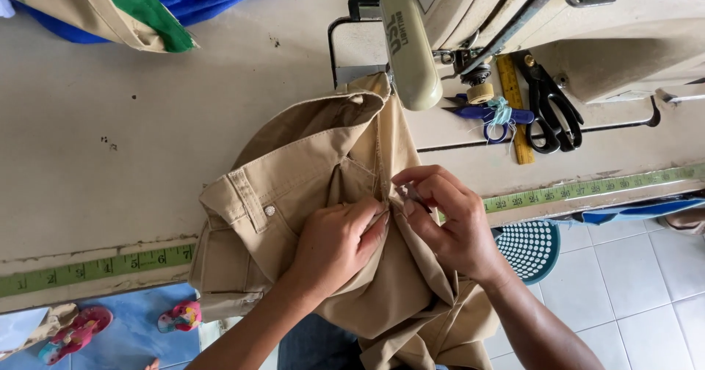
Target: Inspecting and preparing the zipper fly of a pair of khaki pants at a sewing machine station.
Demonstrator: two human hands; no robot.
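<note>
From the head view, your left hand (334, 241) presses down on the khaki trousers (308, 186), fingers curled and pinched on a fold of cloth beside the fly seam. Your right hand (448, 219) sits just right of it, fingertips closed on the seam edge; something small may be between them, but I cannot tell what. The hands nearly touch, both clamped on fabric.

The trousers lie on the tabletop (110, 157) under and ahead of your hands, the waistband with its metal button (269, 211) just left of your left hand, the legs hanging off the near edge toward you. The sewing machine (514, 25) stands ahead of your right hand, with black scissors (551, 109), blue snips (492, 117) and a yellow ruler (514, 106) beyond it. A green tape measure (95, 267) runs along the tabletop edge.

To do this well, keep your left hand flat and firm so the cloth stays taut, and work the seam in short stretches with the right. Hold the fold close to the seam, so only one layer is caught.
</note>
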